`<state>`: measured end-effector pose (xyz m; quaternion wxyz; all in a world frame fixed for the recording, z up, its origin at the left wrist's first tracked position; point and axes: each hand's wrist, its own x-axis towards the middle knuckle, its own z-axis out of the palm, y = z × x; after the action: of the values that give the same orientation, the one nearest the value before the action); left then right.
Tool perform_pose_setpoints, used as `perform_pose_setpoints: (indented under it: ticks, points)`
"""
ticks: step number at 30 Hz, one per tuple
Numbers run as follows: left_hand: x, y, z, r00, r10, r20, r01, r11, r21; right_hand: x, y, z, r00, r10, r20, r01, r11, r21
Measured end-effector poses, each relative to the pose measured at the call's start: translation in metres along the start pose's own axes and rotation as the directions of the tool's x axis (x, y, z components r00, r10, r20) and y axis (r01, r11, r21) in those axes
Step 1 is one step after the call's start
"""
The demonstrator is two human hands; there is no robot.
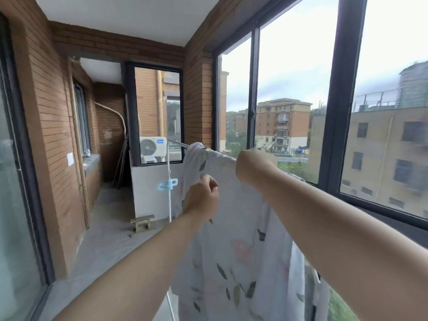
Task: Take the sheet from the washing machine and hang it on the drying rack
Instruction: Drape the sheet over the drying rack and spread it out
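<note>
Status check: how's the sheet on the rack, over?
Left hand pinches sheet front. Right hand curled over its top edge. Sheet draped on drying rack. Blue clip on pole, clear of sheet.

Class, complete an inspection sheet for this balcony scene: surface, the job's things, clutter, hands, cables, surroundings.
Surface: grey floor, partly visible.
Job's things: leaf-print sheet draped over the drying rack rail; washing machine not in view.
Clutter: blue peg clipped on the rack's upright; wooden stool on the floor.
Hands: left hand pinches the sheet's edge; right hand curls over the sheet at the rail.
Cables: pale hose curving down the brick wall.
Surroundings: dark window frame, air-conditioner unit beyond glass, apartment blocks outside.
</note>
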<state>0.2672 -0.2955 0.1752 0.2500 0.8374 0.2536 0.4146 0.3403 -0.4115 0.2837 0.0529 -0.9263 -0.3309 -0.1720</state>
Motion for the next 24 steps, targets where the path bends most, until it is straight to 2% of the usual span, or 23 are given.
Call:
perform_pose_setpoints:
  ticks: [4,10,13,16,21,24]
  points:
    - [0.018,-0.041,-0.028,0.983,0.134,0.122,-0.134,0.991,-0.005,0.009,-0.028,0.012,0.988,0.156,0.020,-0.155,0.988,-0.014]
    - [0.062,-0.068,-0.040,0.947,0.274,0.169,-0.272,0.962,-0.035,0.020,-0.035,0.031,0.955,0.292,-0.056,-0.292,0.956,0.001]
    - [0.088,-0.069,-0.024,0.934,0.313,0.172,-0.308,0.950,-0.056,0.031,-0.030,0.049,0.928,0.334,-0.164,-0.341,0.940,-0.013]
    - [0.119,-0.069,0.005,0.911,0.379,0.164,-0.374,0.925,-0.062,0.039,-0.028,0.068,0.890,0.327,-0.318,-0.378,0.919,-0.114]
    - [0.165,-0.061,0.045,0.884,0.464,0.052,-0.464,0.886,-0.019,0.052,-0.029,0.074,0.836,0.363,-0.413,-0.443,0.889,-0.116]
    - [0.193,-0.058,0.057,0.857,0.510,0.068,-0.508,0.860,-0.049,0.056,-0.028,0.081,0.810,0.383,-0.443,-0.486,0.862,-0.142]
